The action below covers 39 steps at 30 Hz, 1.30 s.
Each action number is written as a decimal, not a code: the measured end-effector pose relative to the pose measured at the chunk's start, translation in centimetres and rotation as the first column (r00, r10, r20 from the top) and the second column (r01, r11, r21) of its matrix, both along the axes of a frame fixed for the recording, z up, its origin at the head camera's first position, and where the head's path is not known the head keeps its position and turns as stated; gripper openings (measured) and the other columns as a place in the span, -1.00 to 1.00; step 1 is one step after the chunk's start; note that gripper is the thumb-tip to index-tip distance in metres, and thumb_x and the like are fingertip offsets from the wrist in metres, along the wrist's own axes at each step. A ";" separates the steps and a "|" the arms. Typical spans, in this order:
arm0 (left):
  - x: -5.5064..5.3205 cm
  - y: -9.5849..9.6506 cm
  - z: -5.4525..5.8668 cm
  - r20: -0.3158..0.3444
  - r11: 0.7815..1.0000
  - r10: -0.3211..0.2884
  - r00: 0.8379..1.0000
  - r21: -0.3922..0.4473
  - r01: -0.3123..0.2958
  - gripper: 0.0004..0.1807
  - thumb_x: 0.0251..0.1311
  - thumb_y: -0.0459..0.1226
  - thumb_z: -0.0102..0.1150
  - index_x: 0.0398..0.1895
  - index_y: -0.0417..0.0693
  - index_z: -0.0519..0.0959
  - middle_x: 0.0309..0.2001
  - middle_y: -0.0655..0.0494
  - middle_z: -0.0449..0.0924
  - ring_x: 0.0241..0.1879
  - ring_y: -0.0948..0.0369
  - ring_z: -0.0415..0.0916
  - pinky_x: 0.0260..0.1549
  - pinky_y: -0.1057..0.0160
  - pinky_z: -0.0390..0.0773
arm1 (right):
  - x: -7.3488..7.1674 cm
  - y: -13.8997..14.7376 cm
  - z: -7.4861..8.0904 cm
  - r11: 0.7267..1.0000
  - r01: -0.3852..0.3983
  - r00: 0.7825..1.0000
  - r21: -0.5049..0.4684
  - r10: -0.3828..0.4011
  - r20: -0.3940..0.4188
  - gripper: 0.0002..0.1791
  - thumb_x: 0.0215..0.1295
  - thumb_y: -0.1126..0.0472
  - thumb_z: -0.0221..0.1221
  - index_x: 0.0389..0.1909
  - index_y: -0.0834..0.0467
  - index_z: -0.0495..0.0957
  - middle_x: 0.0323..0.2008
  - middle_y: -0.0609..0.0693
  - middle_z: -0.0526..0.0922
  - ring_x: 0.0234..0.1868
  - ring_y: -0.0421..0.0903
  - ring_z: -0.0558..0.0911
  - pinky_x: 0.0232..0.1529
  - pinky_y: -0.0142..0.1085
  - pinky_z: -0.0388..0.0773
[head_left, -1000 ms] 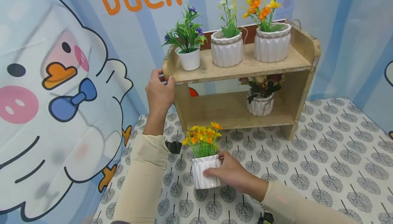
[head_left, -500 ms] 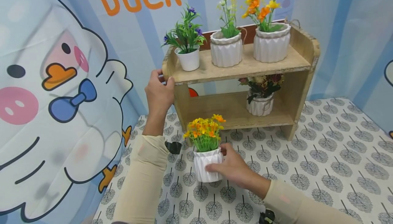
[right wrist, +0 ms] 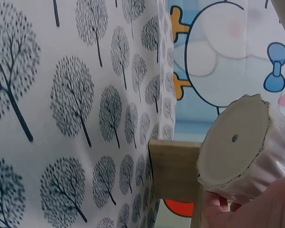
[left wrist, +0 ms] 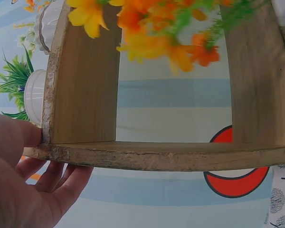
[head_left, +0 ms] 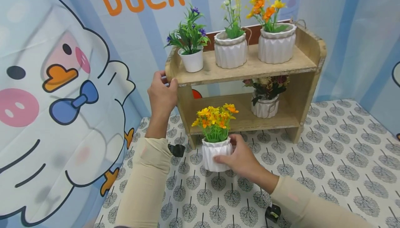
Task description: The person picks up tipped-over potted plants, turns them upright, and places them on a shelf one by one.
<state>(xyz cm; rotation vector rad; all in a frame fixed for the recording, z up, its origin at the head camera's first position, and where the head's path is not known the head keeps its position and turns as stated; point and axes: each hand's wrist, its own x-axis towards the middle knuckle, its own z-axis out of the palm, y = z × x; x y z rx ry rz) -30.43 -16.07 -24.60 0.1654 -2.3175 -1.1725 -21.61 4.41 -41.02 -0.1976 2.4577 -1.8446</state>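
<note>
My right hand (head_left: 245,158) grips a white fluted flower pot (head_left: 215,155) by its right side, thumb across the front. Yellow and orange flowers (head_left: 215,117) with green stems fill it. The pot is in the air before the lower shelf, and its pale underside (right wrist: 235,137) with a small hole shows in the right wrist view. At the upper left corner of the wooden shelf unit (head_left: 247,72), my left hand (head_left: 162,92) holds the side board; in the left wrist view its thumb and fingers (left wrist: 69,185) lie on either side of the board.
On the top board stand a small white pot with a purple-flowered plant (head_left: 192,59) and two fluted pots, one with white flowers (head_left: 231,49), one with orange ones (head_left: 276,44). A pot with dark flowers (head_left: 265,106) sits lower right. A tree-print cloth (head_left: 337,172) lies below.
My right hand has lifted the flower pot up and forward, slightly to the right, towards the lower shelf. The left hand has stayed on the shelf unit's corner.
</note>
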 end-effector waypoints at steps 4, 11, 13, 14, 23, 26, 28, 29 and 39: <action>-0.1 -0.1 -0.1 -0.002 1.000 -0.002 1.000 0.002 0.002 -0.56 0.42 -0.12 0.09 0.30 -0.03 0.43 0.19 -0.08 0.64 0.11 0.02 0.63 0.02 0.06 0.71 | -0.7 0.4 0.2 1.000 0.010 1.000 -0.019 -0.010 -0.020 -0.01 0.01 0.17 0.51 0.39 0.34 0.17 0.19 0.29 0.50 0.07 0.15 0.63 -0.01 -0.14 0.72; -0.1 -0.1 -0.1 -0.007 1.000 0.000 1.000 0.003 0.000 -0.55 0.42 -0.13 0.09 0.31 -0.03 0.43 0.19 -0.08 0.64 0.12 0.03 0.63 0.02 0.06 0.70 | -1.5 0.9 0.3 0.999 0.041 0.997 -0.005 -0.042 -0.064 0.03 0.01 0.16 0.51 0.43 0.35 0.15 0.19 0.28 0.51 0.09 0.18 0.61 0.06 -0.09 0.70; 0.0 -0.1 -0.1 -0.008 1.000 0.000 1.000 0.003 0.000 -0.55 0.42 -0.12 0.10 0.31 -0.03 0.43 0.19 -0.08 0.64 0.11 0.03 0.63 0.01 0.06 0.71 | -1.7 1.1 0.3 0.999 0.047 0.996 -0.002 -0.047 -0.080 0.02 0.01 0.16 0.51 0.43 0.35 0.17 0.18 0.27 0.51 0.08 0.18 0.62 0.05 -0.09 0.70; 0.0 -0.1 -0.1 -0.009 1.000 0.000 1.000 0.004 0.000 -0.55 0.42 -0.12 0.10 0.31 -0.03 0.43 0.19 -0.07 0.64 0.11 0.03 0.63 0.01 0.06 0.71 | -1.9 1.1 0.3 0.999 0.048 0.995 -0.001 -0.048 -0.087 0.01 0.01 0.17 0.51 0.42 0.35 0.17 0.18 0.27 0.52 0.08 0.18 0.62 0.05 -0.10 0.71; 0.0 0.0 -0.1 -0.004 1.000 -0.006 1.000 0.011 0.006 -0.55 0.42 -0.12 0.09 0.31 -0.02 0.43 0.19 -0.08 0.64 0.11 0.02 0.63 0.00 0.06 0.71 | -3.2 1.9 0.1 0.994 0.089 0.990 0.055 -0.082 -0.116 -0.08 0.03 0.11 0.50 0.37 0.31 0.29 0.13 0.22 0.56 0.04 0.16 0.63 0.00 -0.10 0.72; 0.0 0.0 -0.1 -0.007 1.000 -0.006 1.000 0.009 0.006 -0.56 0.42 -0.13 0.09 0.30 -0.03 0.44 0.20 -0.08 0.64 0.12 0.02 0.63 0.02 0.06 0.70 | -3.6 2.1 0.1 0.993 0.106 0.989 0.060 -0.099 -0.111 -0.06 0.03 0.09 0.50 0.39 0.30 0.25 0.17 0.22 0.53 0.09 0.18 0.61 0.05 -0.06 0.71; 0.0 0.0 -0.1 -0.011 1.000 -0.004 1.000 0.008 0.004 -0.56 0.42 -0.13 0.09 0.30 -0.03 0.44 0.19 -0.07 0.64 0.12 0.03 0.63 0.01 0.07 0.70 | -3.8 2.3 0.0 0.990 0.122 0.987 0.065 -0.114 -0.110 0.00 0.03 0.09 0.50 0.42 0.31 0.20 0.20 0.24 0.50 0.12 0.19 0.59 0.09 -0.02 0.68; -0.1 0.0 -0.1 -0.014 1.000 -0.004 1.000 0.007 0.004 -0.56 0.42 -0.13 0.09 0.30 -0.03 0.44 0.19 -0.08 0.64 0.11 0.03 0.63 0.01 0.07 0.70 | -3.9 2.3 0.0 0.990 0.127 0.987 0.065 -0.120 -0.109 0.02 0.02 0.08 0.50 0.43 0.31 0.19 0.21 0.24 0.50 0.13 0.20 0.59 0.11 -0.01 0.67; 0.0 -0.1 -0.1 -0.017 1.000 -0.006 1.000 0.012 0.006 -0.56 0.41 -0.14 0.10 0.29 -0.04 0.44 0.18 -0.09 0.64 0.10 0.02 0.64 0.00 0.07 0.70 | -4.7 2.1 0.3 0.985 0.162 0.978 0.056 -0.152 -0.144 0.03 0.00 0.10 0.51 0.43 0.33 0.18 0.22 0.27 0.47 0.16 0.20 0.56 0.18 0.02 0.62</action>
